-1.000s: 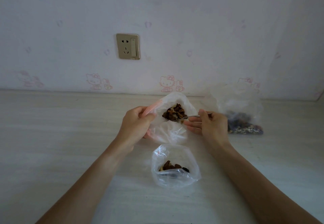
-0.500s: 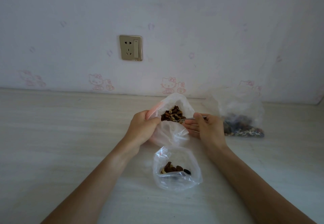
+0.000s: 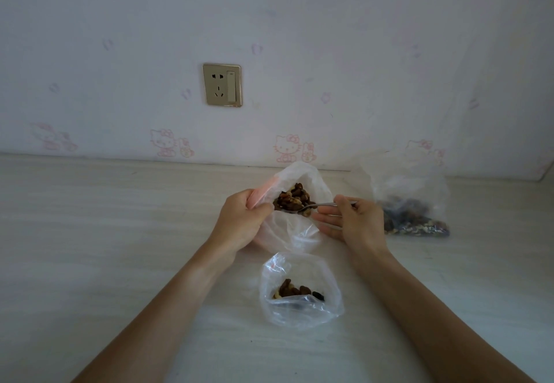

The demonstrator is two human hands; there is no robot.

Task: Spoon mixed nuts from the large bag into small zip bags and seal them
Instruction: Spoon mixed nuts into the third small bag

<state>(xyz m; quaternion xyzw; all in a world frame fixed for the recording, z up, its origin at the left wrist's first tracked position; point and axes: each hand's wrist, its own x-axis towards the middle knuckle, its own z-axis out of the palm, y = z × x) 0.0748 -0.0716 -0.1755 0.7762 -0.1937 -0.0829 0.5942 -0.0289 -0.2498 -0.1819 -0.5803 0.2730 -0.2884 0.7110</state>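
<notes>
Now that the loaded spoon [image 3: 302, 209], pinched in her right hand [image 3: 356, 223], has slid deeper into the small zip bag [image 3: 287, 232] gripped open by her left hand [image 3: 239, 220], tipping comes next.

Pale cartoon-cat wallpaper [image 3: 284, 149], gold socket [image 3: 222, 85], whitish wood-grain counter [image 3: 105, 232].

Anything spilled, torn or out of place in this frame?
Nothing stands out. The loaded spoon sits inside the held bag; the nearer bag lies open holding nuts, and no loose nuts show on the table.
</notes>
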